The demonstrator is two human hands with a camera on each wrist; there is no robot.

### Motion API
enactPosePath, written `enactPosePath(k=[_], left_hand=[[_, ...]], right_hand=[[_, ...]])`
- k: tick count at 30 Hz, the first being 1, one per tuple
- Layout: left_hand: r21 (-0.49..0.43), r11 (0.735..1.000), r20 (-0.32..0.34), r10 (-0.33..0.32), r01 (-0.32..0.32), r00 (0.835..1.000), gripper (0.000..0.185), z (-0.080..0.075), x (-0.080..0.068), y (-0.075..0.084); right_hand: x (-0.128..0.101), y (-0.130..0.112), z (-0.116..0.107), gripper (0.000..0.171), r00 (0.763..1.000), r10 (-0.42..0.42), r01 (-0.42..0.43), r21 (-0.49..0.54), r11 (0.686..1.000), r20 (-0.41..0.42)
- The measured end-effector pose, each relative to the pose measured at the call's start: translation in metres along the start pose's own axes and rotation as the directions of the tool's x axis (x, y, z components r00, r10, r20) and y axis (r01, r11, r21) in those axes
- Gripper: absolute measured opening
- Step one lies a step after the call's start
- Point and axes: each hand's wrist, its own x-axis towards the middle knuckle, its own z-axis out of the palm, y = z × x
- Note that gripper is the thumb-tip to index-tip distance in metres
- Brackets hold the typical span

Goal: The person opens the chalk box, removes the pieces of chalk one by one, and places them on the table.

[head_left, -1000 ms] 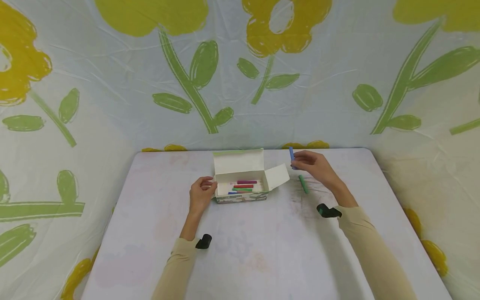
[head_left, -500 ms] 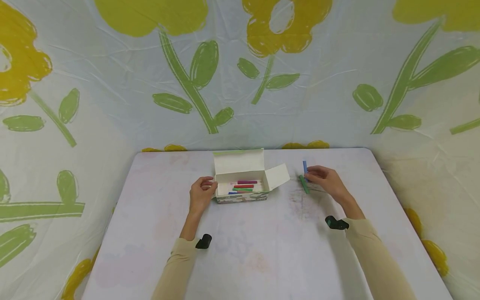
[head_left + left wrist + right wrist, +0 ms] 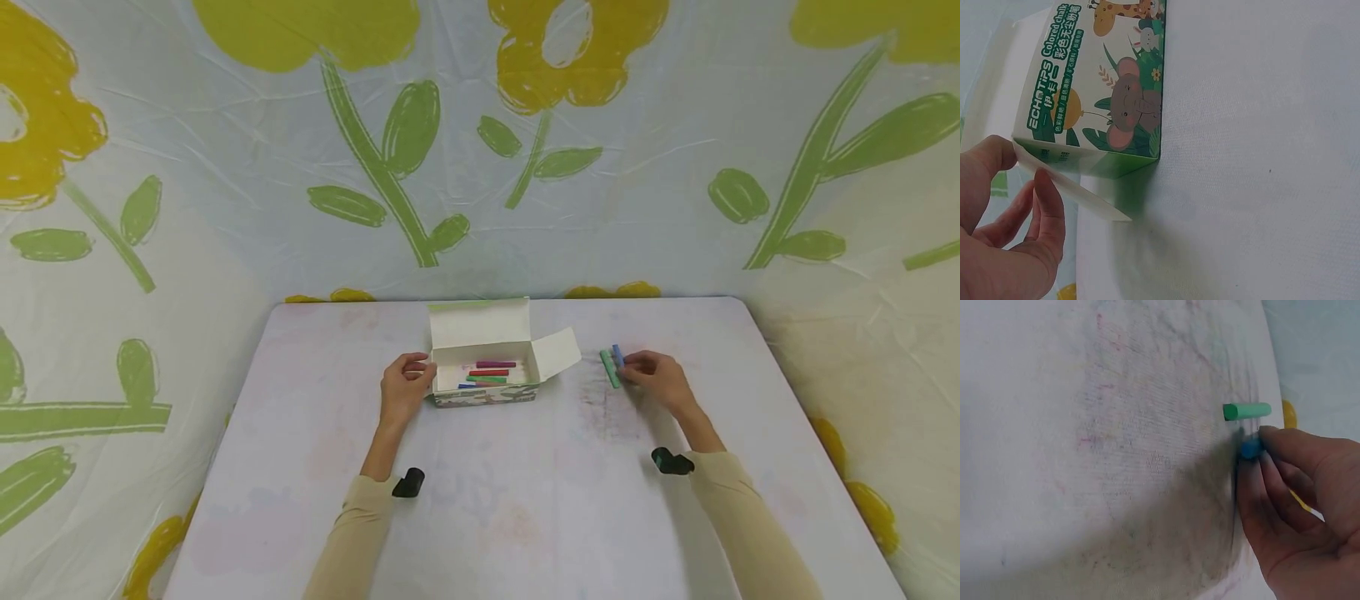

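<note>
The left hand (image 3: 403,392) lies low on the white desk (image 3: 525,500), its curled fingers (image 3: 1047,212) pinching the side flap of one open, animal-printed cardboard chalk box (image 3: 486,367). Inside lie about four chalk sticks (image 3: 491,372). Right of the box, one green chalk stick (image 3: 609,368) rests on the desk. Just beside it, the right hand (image 3: 658,379), forearm stretched forward, pinches one blue chalk stick (image 3: 617,355) at desk level.
</note>
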Motion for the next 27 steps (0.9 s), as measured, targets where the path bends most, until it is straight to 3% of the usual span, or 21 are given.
enactPosePath(k=[6,11,19,27], left_hand=[[-0.003,1.000,-0.001,-0.003,0.003,1.000,0.025,0.000,0.000,0.001],[-0.001,1.000,0.003,-0.001,0.001,1.000,0.025,0.000,0.001,-0.001],[-0.009,1.000,0.004,0.016,-0.016,1.000,0.025,-0.001,0.001,-0.002],[-0.001,1.000,0.005,0.015,-0.015,1.000,0.027,0.001,0.001,-0.002]], right_hand=[[0.000,-0.002,0.004,0.030,0.996,-0.081,0.078,-0.057,0.995,-0.046],[0.002,-0.011,0.002,0.025,0.993,-0.089,0.082,-0.078,0.994,-0.082],[0.010,-0.038,-0.005,0.024,0.981,-0.147,0.141,-0.054,0.988,-0.127],[0.014,-0.068,-0.010,0.024,0.974,-0.194,0.192,-0.028,0.981,-0.120]])
